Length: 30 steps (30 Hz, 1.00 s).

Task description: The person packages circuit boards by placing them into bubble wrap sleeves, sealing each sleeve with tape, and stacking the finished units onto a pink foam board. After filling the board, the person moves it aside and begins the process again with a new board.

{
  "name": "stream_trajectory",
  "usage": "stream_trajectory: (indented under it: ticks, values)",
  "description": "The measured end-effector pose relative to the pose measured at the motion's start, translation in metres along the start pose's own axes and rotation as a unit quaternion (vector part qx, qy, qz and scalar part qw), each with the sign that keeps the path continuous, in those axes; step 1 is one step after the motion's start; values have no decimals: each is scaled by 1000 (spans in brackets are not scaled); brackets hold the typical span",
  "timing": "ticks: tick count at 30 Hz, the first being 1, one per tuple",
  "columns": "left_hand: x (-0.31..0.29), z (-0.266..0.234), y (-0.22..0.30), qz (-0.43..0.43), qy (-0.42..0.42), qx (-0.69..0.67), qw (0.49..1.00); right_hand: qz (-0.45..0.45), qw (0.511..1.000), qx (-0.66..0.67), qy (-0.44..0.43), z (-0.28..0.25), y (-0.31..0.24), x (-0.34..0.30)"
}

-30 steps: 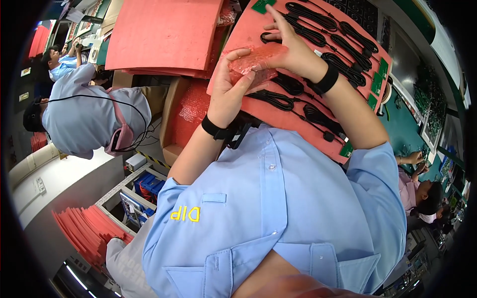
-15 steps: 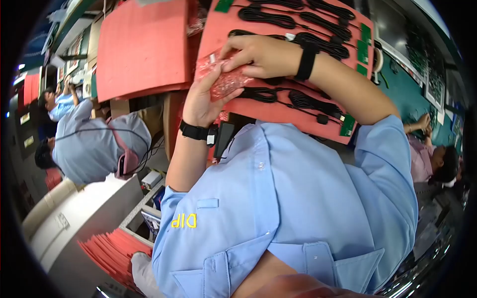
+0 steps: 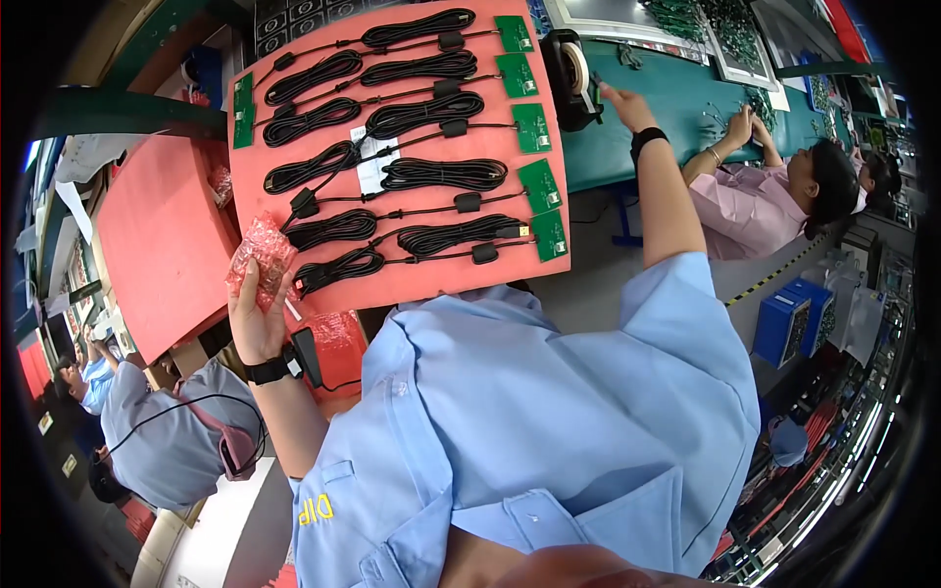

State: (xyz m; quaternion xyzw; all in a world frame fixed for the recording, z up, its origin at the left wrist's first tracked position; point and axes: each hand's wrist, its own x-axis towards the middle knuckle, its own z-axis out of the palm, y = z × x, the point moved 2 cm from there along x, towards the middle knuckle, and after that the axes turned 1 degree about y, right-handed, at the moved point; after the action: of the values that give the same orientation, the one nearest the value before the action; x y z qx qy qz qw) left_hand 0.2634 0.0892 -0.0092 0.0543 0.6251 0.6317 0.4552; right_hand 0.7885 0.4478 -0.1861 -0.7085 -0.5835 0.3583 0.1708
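My left hand (image 3: 257,312) is closed round a pink bubble-wrap packet (image 3: 262,257) at the left edge of a pink foam sheet (image 3: 412,277). What the packet contains is hidden. On the sheet lie several coiled black cables (image 3: 443,174), some joined to green circuit boards (image 3: 541,184) along the right edge. Stretched out to the right, my right hand (image 3: 629,110) is beside a black tape dispenser (image 3: 570,83) with a roll of tape. Its fingers point towards the dispenser, and nothing shows in them.
A stack of pink foam sheets (image 3: 162,240) stands at the left. Beyond the dispenser is a green worktable (image 3: 637,88), where a person in pink (image 3: 755,211) works. Another person in light blue-grey (image 3: 167,431) is at the lower left. Blue bins (image 3: 784,318) stand on the right.
My right hand has let go of the bubble-wrap packet and moved right to the tape dispenser. My left hand still holds the packet. The view has swung to the right.
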Motion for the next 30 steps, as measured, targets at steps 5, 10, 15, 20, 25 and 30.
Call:
stream_trajectory:
  ticks: [5, 10, 15, 20, 25, 30]
  values:
    - [-5, -2, -1, -22, 11, 14, 1000, 120, 973, 169, -102, 30, -4, -5]
    - [-8, -4, -1, -13, 31, -13, 999, 81, 912, 396, -68, 38, 31, -30]
    - [5, -16, -7, -38, 20, -75, 996, -181, 977, 101, 56, 64, 71, -29]
    - [-2, -2, -2, -31, -22, -81, 996, -168, 964, -207, 14, 28, 84, -25]
    - [-19, 4, 1, 27, -33, -1, 999, -273, 954, 69, 100, -28, -36, -71]
    - [-23, 7, -7, 77, -46, -20, 996, -336, 889, 276, -145, 31, -256, -243]
